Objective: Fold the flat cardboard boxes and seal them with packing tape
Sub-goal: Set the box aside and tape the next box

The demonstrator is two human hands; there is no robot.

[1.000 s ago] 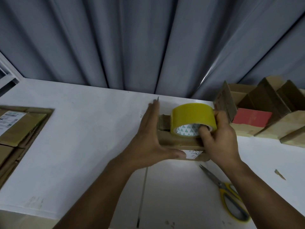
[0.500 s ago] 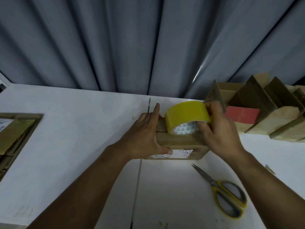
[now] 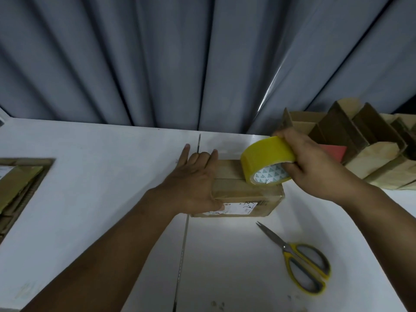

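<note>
A small folded cardboard box [image 3: 245, 194] with a white label on its near side sits in the middle of the white table [image 3: 94, 176]. My left hand [image 3: 193, 179] lies flat on the box's left end, fingers straight, thumb against the near side. My right hand [image 3: 308, 163] grips a yellow roll of packing tape [image 3: 266, 162], which touches the box's top at the right end. A glossy strip of tape runs along the top seam.
Yellow-handled scissors [image 3: 299, 264] lie on the table to the near right of the box. Folded cardboard boxes [image 3: 364, 149] stand at the far right, one with a red patch. Flat cardboard [image 3: 15, 188] is stacked at the left edge. A grey curtain hangs behind the table.
My right hand has drawn the tape roll to the right along the box top and tilted it up. My left hand has stayed on the box's left end.
</note>
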